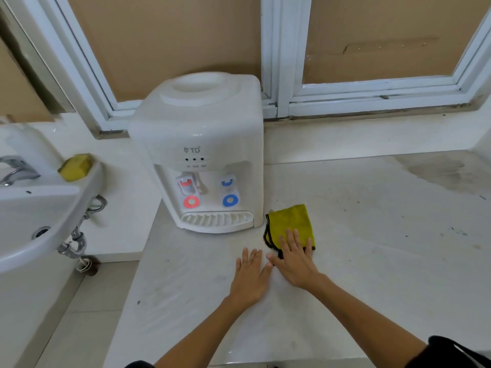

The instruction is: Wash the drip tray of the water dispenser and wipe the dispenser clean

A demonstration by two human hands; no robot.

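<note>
Now both hands lie flat and open — the left hand (251, 274) on the white counter (372, 248), the right hand (293, 257) on the folded yellow cloth (291, 224) — while the white slotted drip tray (216, 219) sits in the white plastic water dispenser (198, 144), so pulling it out probably comes next.

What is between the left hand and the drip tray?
Nothing: in the head view, only bare white counter lies between the left hand and the drip tray. The yellow cloth sits off to the right, under the right hand.

Glossy white plastic dispenser (202, 144), fuzzy yellow cloth (291, 224), chrome-bright metal tap (16, 170).
</note>
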